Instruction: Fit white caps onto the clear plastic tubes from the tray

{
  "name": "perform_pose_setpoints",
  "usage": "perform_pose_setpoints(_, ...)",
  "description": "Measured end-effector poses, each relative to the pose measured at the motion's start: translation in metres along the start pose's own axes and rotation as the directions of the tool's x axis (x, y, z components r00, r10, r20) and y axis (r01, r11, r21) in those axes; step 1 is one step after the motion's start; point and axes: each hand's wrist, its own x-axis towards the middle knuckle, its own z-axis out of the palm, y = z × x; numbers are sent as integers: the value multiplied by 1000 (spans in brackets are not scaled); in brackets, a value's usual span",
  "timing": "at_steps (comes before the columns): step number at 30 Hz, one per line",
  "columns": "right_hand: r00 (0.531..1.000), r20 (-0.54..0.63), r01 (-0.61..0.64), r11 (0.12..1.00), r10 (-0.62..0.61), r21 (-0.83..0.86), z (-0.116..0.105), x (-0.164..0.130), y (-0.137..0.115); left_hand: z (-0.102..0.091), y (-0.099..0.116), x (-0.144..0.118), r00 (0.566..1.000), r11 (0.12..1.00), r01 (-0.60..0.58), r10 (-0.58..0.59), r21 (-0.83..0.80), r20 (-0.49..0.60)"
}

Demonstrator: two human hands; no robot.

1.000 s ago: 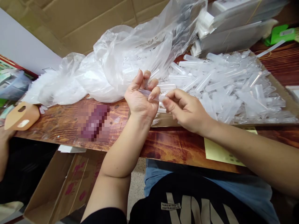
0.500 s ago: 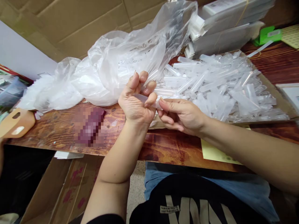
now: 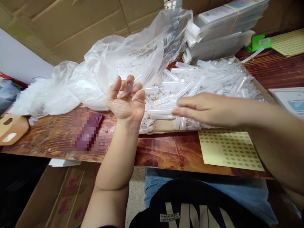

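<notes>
My left hand [image 3: 127,107] is raised palm up above the table edge, fingers curled. A small clear plastic piece [image 3: 130,87] shows between those fingers; its full shape is hidden. My right hand [image 3: 198,106], slightly blurred, is over the near side of a heap of translucent plastic tubes [image 3: 175,71]. Its fingers are stretched out, and no object shows in them. The tubes lie loose on a flat cardboard tray [image 3: 163,124]. Just behind my left hand, a large clear plastic bag [image 3: 102,63] holds small clear parts.
A blurred maroon object [image 3: 89,133] lies left on the wooden table [image 3: 163,148]. Yellow sticker sheet [image 3: 228,150] lies at the front edge. Banded plastic-sleeved stacks [image 3: 220,25] and a green holder [image 3: 260,42] stand behind. An orange plastic piece [image 3: 14,126] is far left.
My hands have come apart from the translucent tube they both held. The right hand has moved right over the heap with fingers straightened; the left has shifted slightly left in view.
</notes>
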Motion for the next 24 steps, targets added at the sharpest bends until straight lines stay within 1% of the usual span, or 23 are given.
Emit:
perform_pose_setpoints(1,994,-105,-13,973,-11,-231,-13,-5,2,-3,-1,5,1000,1000,-15,15,15,-17)
perform_pose_setpoints(2,976,-211,-137,903,53,-407,-26,-10,5,-7,-2,11,999,999,-25,26,29,-22)
perform_pose_setpoints(3,929,-344,-312,796,140,-519,-37,-14,7,-10,-4,15,999,999,-28,28,40,-17)
perform_pose_setpoints(4,875,-433,-452,683,215,-574,-47,-17,9,-12,-7,19,1000,999,-21,22,49,-7)
perform_pose_setpoints(5,815,-505,-568,572,286,-592,-55,-18,11,-13,-11,22,1000,999,-8,8,53,4)
perform_pose_setpoints(6,765,-545,-641,484,343,-595,-61,-18,14,-14,-14,23,1000,999,10,-11,52,13)
perform_pose_setpoints(7,733,-558,-680,427,389,-595,-64,-17,16,-13,-18,24,999,999,29,-29,45,15)
perform_pose_setpoints(8,712,-559,-702,396,425,-592,-66,-16,18,-12,-21,25,999,998,48,-49,35,11)
perform_pose_setpoints(10,689,-554,-722,380,468,-578,-67,-11,22,-10,-25,25,996,996,85,-85,22,-2)
perform_pose_setpoints(12,665,-570,-744,359,482,-564,-66,-8,24,-9,-25,25,994,994,106,-106,32,2)
perform_pose_setpoints(14,650,-597,-755,318,470,-573,-65,-9,23,-9,-24,26,994,993,108,-109,41,23)
perform_pose_setpoints(15,650,-614,-756,298,447,-583,-64,-10,22,-10,-23,27,994,994,103,-104,41,33)
perform_pose_setpoints(16,661,-630,-748,292,408,-596,-63,-12,20,-11,-22,28,994,995,96,-98,42,39)
perform_pose_setpoints(17,689,-635,-724,311,349,-615,-60,-13,18,-11,-22,28,995,995,90,-92,45,41)
perform_pose_setpoints(19,759,-618,-641,399,204,-656,-54,-14,14,-11,-21,29,996,995,75,-77,63,38)
perform_pose_setpoints(20,804,-581,-567,462,130,-682,-49,-12,13,-11,-21,29,997,995,65,-68,75,35)
perform_pose_setpoints(22,897,-441,-356,577,-8,-735,-38,-5,12,-10,-21,28,998,994,46,-49,95,30)
perform_pose_setpoints(23,931,-357,-242,610,-71,-754,-32,0,12,-10,-20,27,999,994,35,-38,102,29)
perform_pose_setpoints(24,954,-272,-133,627,-130,-768,-25,6,12,-9,-19,27,999,993,23,-26,112,31)
